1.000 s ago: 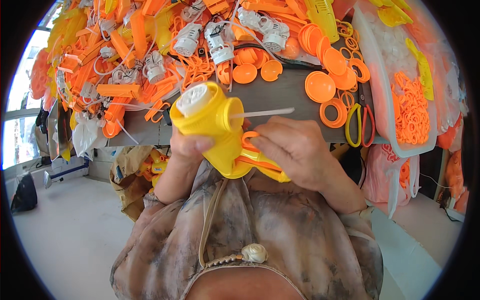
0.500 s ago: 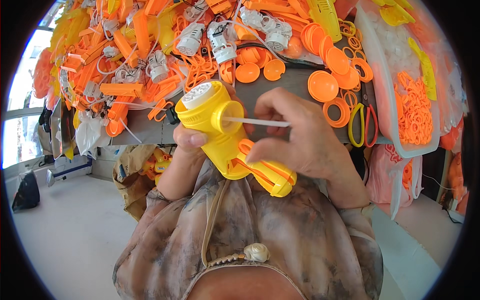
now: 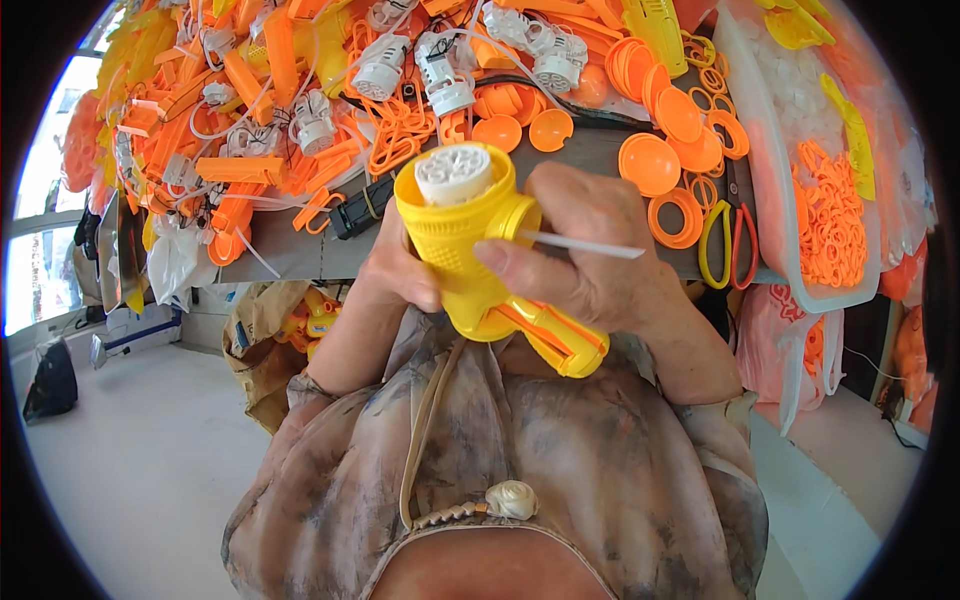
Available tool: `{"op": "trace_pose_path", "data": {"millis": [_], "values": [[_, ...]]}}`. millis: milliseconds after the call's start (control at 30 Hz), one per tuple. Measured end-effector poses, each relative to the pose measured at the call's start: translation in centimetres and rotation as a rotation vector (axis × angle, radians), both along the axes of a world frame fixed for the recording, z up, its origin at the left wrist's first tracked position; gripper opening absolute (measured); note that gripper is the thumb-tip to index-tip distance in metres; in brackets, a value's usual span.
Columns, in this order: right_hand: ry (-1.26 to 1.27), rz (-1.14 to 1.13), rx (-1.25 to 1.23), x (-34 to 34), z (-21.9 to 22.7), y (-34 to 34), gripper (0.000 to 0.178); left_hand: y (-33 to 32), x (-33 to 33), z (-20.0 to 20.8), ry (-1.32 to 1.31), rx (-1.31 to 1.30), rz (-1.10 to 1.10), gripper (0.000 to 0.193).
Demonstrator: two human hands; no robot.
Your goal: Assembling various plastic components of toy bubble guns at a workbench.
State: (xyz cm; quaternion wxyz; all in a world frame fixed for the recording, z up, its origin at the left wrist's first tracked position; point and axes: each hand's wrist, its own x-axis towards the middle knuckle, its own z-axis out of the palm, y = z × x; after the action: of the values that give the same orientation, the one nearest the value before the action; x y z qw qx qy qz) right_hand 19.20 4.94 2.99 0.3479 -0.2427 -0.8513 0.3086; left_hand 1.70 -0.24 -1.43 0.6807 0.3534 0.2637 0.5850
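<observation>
Fingers of my left hand [image 3: 398,270] clamp the yellow housing [image 3: 455,245], near centre toward 11 o'clock, from its 9 o'clock side; my right hand [image 3: 605,280] half-curls at 3 o'clock, thumb [image 3: 510,263] over housing, can't tell if gripping; white tube [image 3: 585,243] juts toward 3.

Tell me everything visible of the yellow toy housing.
The yellow toy housing looks like plastic: a stubby cylinder with a bumpy side and an open rim around a white insert. A whitish tube sticks out at the round collar on its right; a handle with an orange strip angles down to the right. It is held tilted in midair, open end upward. The left hand grips its left side; the right hand is at its collar, thumb against it.
</observation>
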Motion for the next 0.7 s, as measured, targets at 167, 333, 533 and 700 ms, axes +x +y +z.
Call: {"op": "trace_pose_path", "data": {"millis": [167,333,533,700], "values": [[-0.089,0.063,-0.192,0.2,0.4,1.1,0.044,-0.1,0.0,-0.2,0.054,-0.046,0.007,0.082],[0.010,0.233,-0.597,2.8,0.3,1.5,0.059,-0.3,-0.6,-0.5,0.061,-0.031,0.141,0.079],[0.132,0.046,-0.441,6.2,-2.8,-3.3,0.092,0.1,-1.5,0.3,0.120,0.025,0.236,0.077],[0.116,0.037,-0.144,4.5,-3.7,-4.0,0.105,0.1,-0.9,0.5,0.109,0.014,0.249,0.076]]}}
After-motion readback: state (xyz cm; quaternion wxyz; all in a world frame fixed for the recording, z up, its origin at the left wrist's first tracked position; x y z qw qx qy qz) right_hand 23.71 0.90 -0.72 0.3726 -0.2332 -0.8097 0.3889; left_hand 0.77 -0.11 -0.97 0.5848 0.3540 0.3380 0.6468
